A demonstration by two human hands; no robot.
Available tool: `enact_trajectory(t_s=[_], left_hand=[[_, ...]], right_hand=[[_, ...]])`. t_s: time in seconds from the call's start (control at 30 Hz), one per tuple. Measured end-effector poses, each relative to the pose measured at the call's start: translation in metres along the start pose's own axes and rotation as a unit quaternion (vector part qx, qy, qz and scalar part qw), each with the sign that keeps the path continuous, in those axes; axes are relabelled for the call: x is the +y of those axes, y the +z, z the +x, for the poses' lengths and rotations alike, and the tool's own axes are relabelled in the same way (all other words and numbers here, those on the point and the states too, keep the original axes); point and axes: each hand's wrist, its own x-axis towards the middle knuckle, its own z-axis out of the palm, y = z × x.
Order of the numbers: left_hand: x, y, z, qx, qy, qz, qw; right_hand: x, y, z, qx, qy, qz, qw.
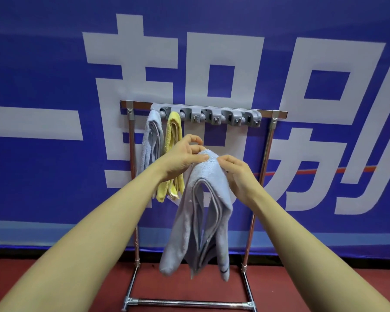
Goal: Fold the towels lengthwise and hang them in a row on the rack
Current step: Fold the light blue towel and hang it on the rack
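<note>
A folded light blue towel [203,212] hangs down in front of the rack, held up at its folded top. My left hand [182,157] pinches that top from the left and my right hand [236,174] pinches it from the right. Behind stands a metal rack [269,140] with a grey strip of clips [212,115] across its top bar. Another light blue towel [151,140] hangs from the leftmost clip and a yellow towel [172,140] from the second one. The clips further right hold nothing.
A blue banner with large white characters [324,109] covers the wall behind the rack. The floor [302,289] is dark red, and the rack's base bar [189,303] lies low in front of me.
</note>
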Motion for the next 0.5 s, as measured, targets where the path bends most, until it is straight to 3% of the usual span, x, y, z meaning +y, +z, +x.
enact_trajectory(t_s=[0.2, 0.5], left_hand=[[-0.001, -0.006, -0.003, 0.035, -0.024, 0.03, 0.999], [-0.007, -0.017, 0.019, 0.051, -0.023, 0.036, 0.998]], right_hand=[[-0.012, 0.007, 0.005, 0.032, -0.093, 0.002, 0.995], [-0.022, 0.011, 0.032, 0.068, -0.135, -0.02, 0.988]])
